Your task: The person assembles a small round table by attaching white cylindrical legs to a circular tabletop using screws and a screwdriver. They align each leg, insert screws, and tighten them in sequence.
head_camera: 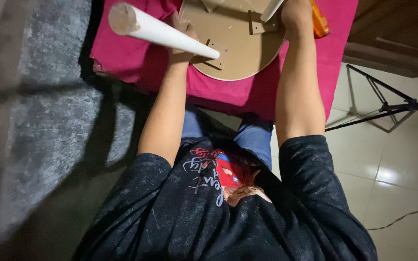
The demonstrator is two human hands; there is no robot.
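Pink cloth is spread under the round wooden board, gripped at its rim by the left hand; the right hand's grip is cut off; white tiled floor is seen right.

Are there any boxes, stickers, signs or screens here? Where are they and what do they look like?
No boxes, signs or screens show.
Shirt print: on the chest of the person's black T-shirt, a red patch with pale curly lettering and a red bow shape.
Nothing printed shows on the round wooden board, the white leg by the left hand, or the orange handle by the right hand.
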